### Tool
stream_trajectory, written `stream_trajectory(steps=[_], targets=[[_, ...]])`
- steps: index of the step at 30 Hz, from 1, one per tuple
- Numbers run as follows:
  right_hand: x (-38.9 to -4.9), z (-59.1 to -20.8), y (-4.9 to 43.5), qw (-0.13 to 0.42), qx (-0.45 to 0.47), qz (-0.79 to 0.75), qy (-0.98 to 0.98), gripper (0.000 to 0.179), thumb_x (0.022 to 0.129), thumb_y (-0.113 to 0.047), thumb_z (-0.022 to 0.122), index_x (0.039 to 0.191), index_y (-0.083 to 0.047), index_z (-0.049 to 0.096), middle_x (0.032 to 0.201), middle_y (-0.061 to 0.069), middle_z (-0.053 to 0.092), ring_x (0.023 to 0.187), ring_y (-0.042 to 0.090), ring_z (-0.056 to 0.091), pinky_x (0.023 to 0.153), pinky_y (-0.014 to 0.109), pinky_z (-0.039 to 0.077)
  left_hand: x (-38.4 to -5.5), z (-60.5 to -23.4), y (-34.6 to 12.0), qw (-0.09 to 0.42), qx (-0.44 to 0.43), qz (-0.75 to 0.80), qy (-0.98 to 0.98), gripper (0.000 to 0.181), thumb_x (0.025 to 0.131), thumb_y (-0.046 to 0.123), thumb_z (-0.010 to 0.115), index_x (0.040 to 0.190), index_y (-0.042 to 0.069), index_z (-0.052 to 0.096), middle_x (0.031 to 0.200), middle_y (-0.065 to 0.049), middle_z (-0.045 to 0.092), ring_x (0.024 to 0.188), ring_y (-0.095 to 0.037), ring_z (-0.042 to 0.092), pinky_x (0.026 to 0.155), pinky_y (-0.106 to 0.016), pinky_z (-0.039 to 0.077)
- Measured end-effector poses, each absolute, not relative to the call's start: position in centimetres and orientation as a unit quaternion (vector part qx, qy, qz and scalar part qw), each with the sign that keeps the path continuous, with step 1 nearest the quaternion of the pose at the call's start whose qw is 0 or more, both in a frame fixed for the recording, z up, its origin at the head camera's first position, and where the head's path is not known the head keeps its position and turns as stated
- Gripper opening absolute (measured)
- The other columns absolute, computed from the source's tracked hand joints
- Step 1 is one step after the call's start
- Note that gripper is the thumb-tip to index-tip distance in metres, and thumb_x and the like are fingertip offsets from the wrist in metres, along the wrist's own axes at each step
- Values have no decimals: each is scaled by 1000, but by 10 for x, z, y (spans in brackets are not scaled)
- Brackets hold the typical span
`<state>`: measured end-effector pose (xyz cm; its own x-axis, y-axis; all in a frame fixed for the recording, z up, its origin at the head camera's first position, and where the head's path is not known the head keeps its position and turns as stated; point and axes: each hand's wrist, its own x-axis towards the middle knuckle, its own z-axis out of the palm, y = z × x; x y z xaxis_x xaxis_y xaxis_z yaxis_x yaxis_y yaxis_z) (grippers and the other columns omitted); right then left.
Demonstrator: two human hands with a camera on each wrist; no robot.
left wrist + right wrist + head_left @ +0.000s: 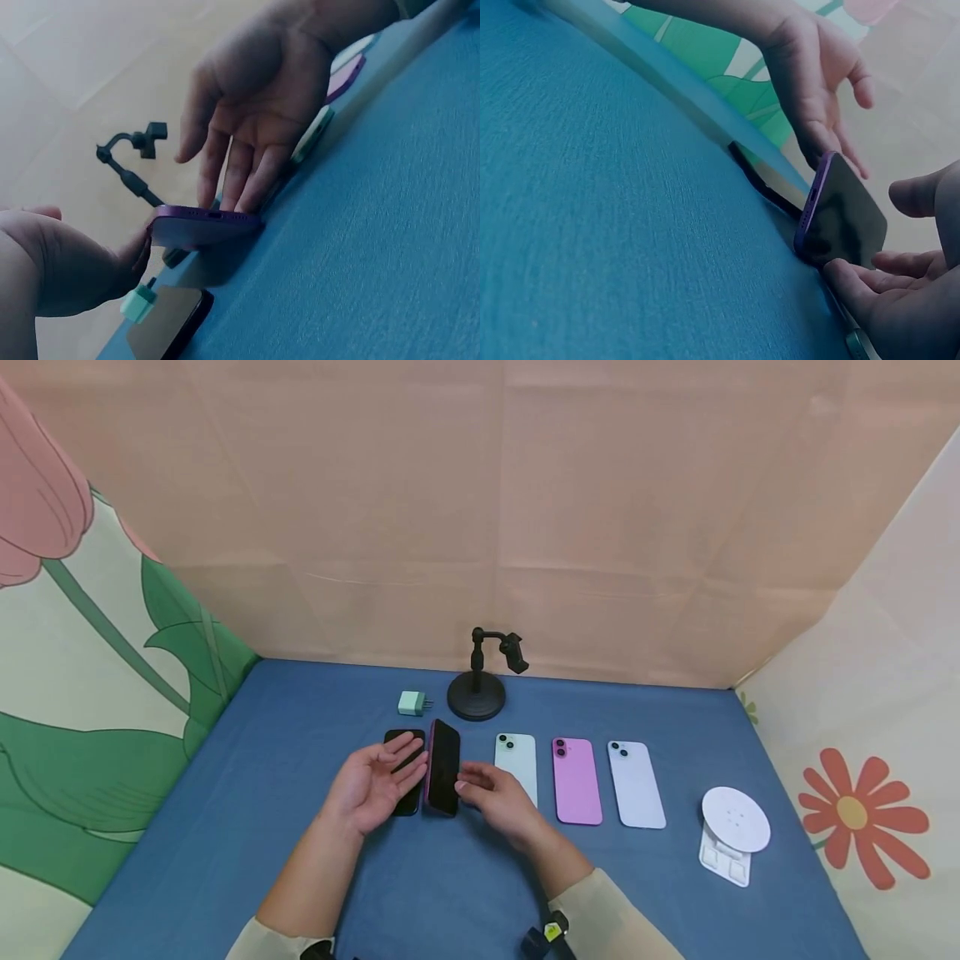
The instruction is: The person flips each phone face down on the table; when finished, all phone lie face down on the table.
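A purple-framed phone [445, 768] stands tilted on its long edge, its dark screen turned to the right. My left hand [382, 785], palm up with fingers straight, touches its raised edge from the left. On the screen side is my right hand [495, 797]; in the left wrist view its extended fingertips [247, 201] lie at the phone's lower edge. Another phone [406, 803], with a dark face, lies flat partly hidden under my left hand. Just right of my right hand, a pale green phone [517, 760] lies back up, its lower part covered by the hand.
A pink phone [577, 785] and a pale lavender phone [637, 787] lie back up to the right. Behind stand a mint charger plug [412, 702] and a black phone stand [476, 696]. A white round-topped stand [736, 820] is at far right. Fabric walls border the blue table.
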<state>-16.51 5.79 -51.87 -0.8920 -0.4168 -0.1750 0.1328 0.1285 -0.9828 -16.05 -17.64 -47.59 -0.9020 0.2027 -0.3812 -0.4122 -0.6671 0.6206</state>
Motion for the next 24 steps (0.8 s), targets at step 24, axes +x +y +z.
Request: stream_trajectory(steps=[24], targets=[[-168,-508,56,190,-70,-698,687,49,104,-21,62,147,2,53,137,20,59,115,27,64,93,42,59,-163,-482,-150,215,-115,896,372,63,103,10,34,165,5,21,171,-14,19,154,-36,27,124,-50,25]])
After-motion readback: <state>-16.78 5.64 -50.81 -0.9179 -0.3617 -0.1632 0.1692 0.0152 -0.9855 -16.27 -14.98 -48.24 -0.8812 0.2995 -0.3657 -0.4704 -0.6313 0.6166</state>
